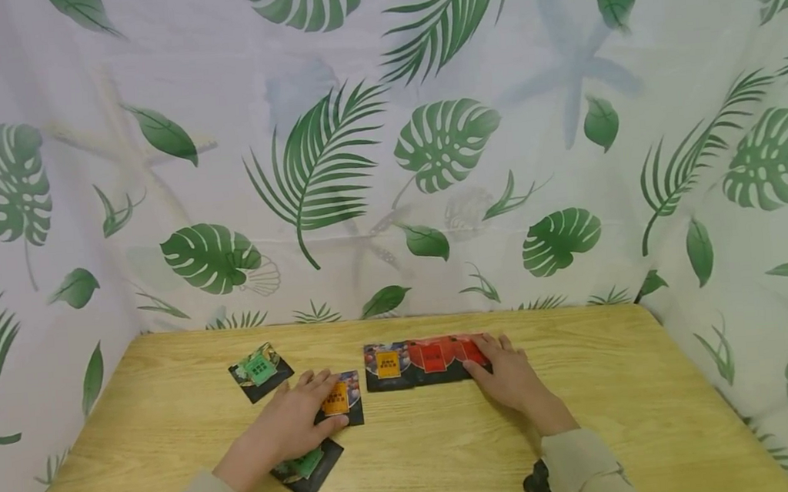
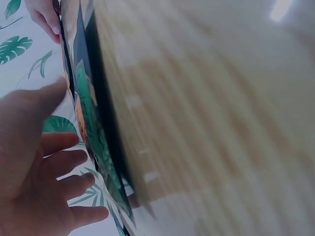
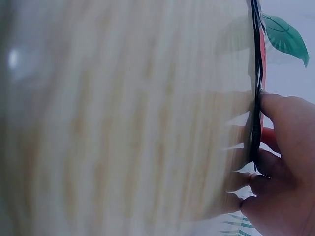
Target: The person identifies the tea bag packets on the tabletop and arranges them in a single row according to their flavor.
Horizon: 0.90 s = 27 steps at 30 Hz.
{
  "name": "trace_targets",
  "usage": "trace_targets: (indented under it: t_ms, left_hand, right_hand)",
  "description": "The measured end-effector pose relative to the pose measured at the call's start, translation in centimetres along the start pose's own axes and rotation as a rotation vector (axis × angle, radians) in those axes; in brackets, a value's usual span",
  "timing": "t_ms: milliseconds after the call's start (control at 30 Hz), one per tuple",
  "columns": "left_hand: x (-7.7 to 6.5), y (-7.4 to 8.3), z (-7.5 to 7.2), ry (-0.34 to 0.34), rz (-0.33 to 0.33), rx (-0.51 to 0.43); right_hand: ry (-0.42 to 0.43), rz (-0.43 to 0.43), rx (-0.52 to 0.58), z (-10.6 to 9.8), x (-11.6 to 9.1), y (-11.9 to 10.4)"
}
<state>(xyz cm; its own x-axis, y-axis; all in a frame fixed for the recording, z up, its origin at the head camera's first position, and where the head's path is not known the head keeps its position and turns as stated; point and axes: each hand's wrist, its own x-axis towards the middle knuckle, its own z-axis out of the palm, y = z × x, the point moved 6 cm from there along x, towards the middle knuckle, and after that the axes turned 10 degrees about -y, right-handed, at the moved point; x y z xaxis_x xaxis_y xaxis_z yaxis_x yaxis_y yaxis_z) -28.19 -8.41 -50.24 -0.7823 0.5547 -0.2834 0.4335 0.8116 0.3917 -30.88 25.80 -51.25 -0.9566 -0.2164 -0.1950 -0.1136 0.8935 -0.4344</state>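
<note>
- The left hand [image 1: 296,416] reaches over the lone orange packet [image 1: 340,398], palm down, fingers relaxed and reaching forward with the thumb out to one side, not curled round anything.
- That packet lies on the table [image 1: 445,450] left of the row, its label and right side showing beyond the hand; whether the fingertips press on it I can't tell.
- The near green packet [image 1: 318,472] lies askew partly under the left hand and wrist, a dark corner pointing towards the person; whether it meets the lone orange packet is hidden.
- The far green packet [image 1: 262,372] sits tilted on the left, just beyond the left fingers, and its whole face shows.
- The right hand [image 1: 516,383] rests on the right end of the row, its fingers loosely extended, the thumb on the front part of the end red packet [image 1: 470,350], part of which it hides.
- Next to that lies the middle red packet [image 1: 434,359], then the row's orange packet [image 1: 387,366]; all three run side by side, fairly straight.
- A black object [image 1: 538,484] shows beside the right sleeve [image 1: 581,463].
- A white cloth [image 1: 452,272] printed with green leaves hangs behind the table.
</note>
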Motion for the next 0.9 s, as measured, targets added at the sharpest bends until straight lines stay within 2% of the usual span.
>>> trace_targets:
  t_ms: [200, 633, 900]
  left_hand:
    - [0.1, 0.1, -0.3, 0.011, 0.004, 0.04]
    - [1.1, -1.1, -0.5, 0.032, -0.052, 0.061]
    - [1.3, -1.2, -0.4, 0.008, -0.07, 0.078]
  right_hand:
    - [0.009, -0.004, -0.006, -0.3, 0.1, -0.1]
    - [0.012, 0.002, -0.003, -0.2, -0.2, -0.3]
    - [0.011, -0.002, -0.015, -0.2, -0.2, -0.3]
